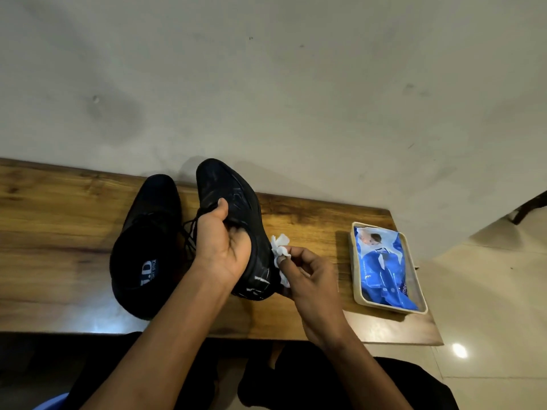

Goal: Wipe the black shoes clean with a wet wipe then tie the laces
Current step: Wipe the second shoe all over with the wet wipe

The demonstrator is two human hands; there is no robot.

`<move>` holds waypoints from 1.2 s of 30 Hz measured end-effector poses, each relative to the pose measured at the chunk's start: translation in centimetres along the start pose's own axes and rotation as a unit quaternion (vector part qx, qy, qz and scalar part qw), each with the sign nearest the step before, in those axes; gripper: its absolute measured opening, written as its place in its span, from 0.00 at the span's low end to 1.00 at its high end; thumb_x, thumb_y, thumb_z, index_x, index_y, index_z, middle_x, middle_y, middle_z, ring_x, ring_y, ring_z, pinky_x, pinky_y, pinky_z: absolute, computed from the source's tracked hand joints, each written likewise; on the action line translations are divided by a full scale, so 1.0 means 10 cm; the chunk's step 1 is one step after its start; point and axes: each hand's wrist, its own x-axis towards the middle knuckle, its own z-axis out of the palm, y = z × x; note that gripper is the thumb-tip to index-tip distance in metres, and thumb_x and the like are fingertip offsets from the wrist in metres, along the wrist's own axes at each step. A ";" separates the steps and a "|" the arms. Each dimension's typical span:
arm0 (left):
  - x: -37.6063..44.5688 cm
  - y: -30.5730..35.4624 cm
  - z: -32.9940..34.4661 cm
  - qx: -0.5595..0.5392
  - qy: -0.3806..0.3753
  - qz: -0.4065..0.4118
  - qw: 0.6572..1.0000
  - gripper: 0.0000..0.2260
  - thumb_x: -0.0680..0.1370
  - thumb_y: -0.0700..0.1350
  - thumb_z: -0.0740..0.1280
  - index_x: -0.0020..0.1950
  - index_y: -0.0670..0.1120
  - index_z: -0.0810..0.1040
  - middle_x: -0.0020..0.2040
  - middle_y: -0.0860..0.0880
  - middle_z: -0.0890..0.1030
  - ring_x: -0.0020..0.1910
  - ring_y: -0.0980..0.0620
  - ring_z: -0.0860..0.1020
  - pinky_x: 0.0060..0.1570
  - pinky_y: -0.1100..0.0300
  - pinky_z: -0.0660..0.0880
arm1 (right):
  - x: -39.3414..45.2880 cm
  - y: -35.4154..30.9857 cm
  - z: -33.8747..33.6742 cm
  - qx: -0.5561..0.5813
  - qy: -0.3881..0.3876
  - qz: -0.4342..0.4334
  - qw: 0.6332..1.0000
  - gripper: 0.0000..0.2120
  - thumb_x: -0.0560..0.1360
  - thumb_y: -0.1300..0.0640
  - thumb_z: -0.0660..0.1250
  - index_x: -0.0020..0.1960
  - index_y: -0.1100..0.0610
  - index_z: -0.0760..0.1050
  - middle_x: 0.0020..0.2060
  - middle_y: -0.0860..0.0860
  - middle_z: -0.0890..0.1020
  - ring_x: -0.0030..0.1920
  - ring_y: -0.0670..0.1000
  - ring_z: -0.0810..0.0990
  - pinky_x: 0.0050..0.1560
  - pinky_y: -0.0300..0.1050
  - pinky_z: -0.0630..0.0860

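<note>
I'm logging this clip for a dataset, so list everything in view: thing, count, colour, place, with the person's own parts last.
held shoe: 1, black, raised over the table's middle, tilted on its side
resting shoe: 1, black, on the table left of the held shoe, blue insole label showing
laces: black, loose, hanging beside the left hand
wet wipe: 1, white, crumpled, against the held shoe's side
wipes pack: 1, blue, lying in the tray
tray: 1, cream, on the table's right end
table: 1, brown wood, against the wall
wall: off-white, scuffed, behind the table
floor: pale tiles, right
left hand: grips the held shoe
right hand: pinches the wet wipe
</note>
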 end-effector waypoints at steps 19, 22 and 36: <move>-0.33 0.24 -0.12 0.548 -0.215 -0.054 0.806 0.32 0.72 0.47 0.72 0.75 0.53 0.65 0.66 0.52 0.79 0.63 0.52 0.78 0.63 0.53 0.76 | -0.08 -0.13 -0.09 -0.042 -0.079 0.017 0.996 0.04 0.79 0.60 0.71 0.50 0.55 0.84 0.45 0.57 0.86 0.43 0.50 0.83 0.49 0.52 0.82; -0.33 0.21 -0.12 0.481 -0.224 -0.027 0.847 0.19 0.78 0.38 0.67 0.69 0.50 0.72 0.61 0.50 0.83 0.60 0.52 0.82 0.55 0.58 0.80 | -0.06 -0.17 -0.12 -0.110 -0.055 -0.048 0.991 0.04 0.79 0.57 0.71 0.50 0.52 0.84 0.42 0.50 0.87 0.42 0.45 0.84 0.43 0.40 0.79; -0.18 0.03 -0.05 0.223 -0.096 -0.006 0.970 0.14 0.79 0.36 0.66 0.65 0.41 0.76 0.54 0.41 0.85 0.49 0.47 0.86 0.40 0.53 0.82 | 0.00 -0.19 -0.13 -0.393 0.027 -0.371 0.841 0.10 0.79 0.62 0.68 0.59 0.56 0.81 0.52 0.49 0.79 0.47 0.44 0.77 0.46 0.35 0.75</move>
